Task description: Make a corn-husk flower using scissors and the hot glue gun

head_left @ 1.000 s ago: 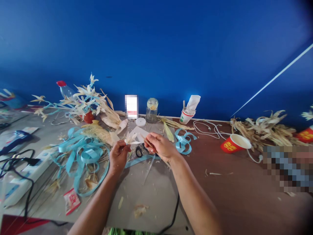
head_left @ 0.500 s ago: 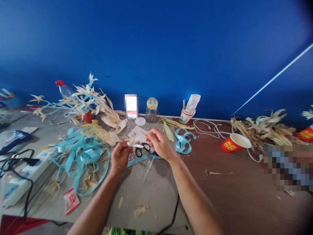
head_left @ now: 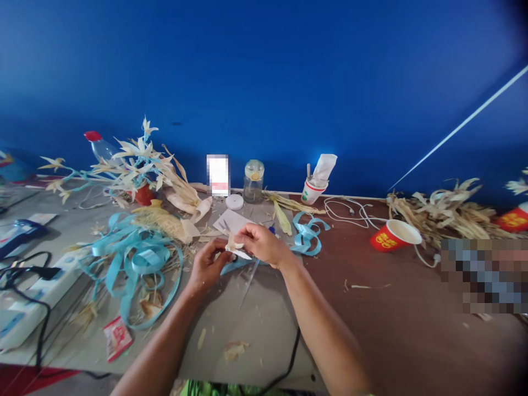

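Observation:
My left hand pinches the base of a small pale corn-husk flower, whose pointed petals spread to the right. Closed against it from the other side is my right hand, with a piece of dried corn husk at its fingertips. The two hands almost meet above the grey table board, so the exact grip points are partly hidden. Just below them a blue ribbon runs across the board, beside a thin clear stick. Only slivers of the scissors show behind the fingers.
Tangled blue ribbon and a branch of husk flowers lie left, near a power strip. At the back stand a glass jar and a white cup. A red paper cup and dried husks are right.
My right hand has come down and left to the flower, bringing its husk piece against it. The flower has shifted slightly right, and the scissors are now mostly covered.

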`<action>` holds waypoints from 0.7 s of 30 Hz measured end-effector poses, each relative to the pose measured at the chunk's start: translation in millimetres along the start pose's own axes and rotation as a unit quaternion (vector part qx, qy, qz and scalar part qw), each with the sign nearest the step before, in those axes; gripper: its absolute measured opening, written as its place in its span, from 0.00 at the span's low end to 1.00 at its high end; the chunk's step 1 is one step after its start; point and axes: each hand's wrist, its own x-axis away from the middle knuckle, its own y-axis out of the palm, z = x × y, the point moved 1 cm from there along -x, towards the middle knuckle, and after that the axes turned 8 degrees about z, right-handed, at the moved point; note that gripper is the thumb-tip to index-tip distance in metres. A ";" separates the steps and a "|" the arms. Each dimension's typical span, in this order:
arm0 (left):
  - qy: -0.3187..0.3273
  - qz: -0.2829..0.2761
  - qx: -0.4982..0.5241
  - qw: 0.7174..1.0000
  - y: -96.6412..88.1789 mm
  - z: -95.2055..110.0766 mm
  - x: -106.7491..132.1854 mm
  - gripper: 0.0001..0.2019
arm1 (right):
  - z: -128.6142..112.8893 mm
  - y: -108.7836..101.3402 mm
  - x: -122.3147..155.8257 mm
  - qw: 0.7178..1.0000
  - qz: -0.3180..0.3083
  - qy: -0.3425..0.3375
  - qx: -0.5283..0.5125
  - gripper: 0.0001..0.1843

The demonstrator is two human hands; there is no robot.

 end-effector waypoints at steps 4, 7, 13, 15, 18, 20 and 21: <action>-0.007 -0.048 0.013 0.999 1.0 4.5 1.1 0.04 | -2.4 -4.2 0.9 1.000 0.000 0.007 -0.017 0.14; 0.018 -0.075 -0.001 0.997 2.6 9.2 0.6 0.05 | -7.2 -8.0 4.8 0.998 -0.037 0.019 -0.046 0.14; 0.049 -0.059 -0.013 0.997 3.7 14.0 -1.3 0.06 | -15.6 -9.3 12.0 0.995 -0.075 0.034 -0.064 0.19; 0.048 -0.056 -0.014 0.997 2.8 12.1 -1.1 0.05 | -14.1 -6.9 11.7 0.995 -0.071 0.044 -0.059 0.19; 0.056 -0.055 -0.032 0.996 1.0 8.2 -0.8 0.04 | -8.9 -1.6 9.4 0.994 -0.069 0.061 -0.064 0.19; 0.081 -0.058 -0.065 0.993 0.4 7.1 -1.0 0.04 | -5.2 1.7 7.6 0.995 -0.067 0.062 -0.050 0.18; 0.098 -0.058 -0.084 0.990 0.2 7.4 -1.2 0.04 | -3.7 2.9 6.8 0.996 -0.064 0.056 -0.031 0.17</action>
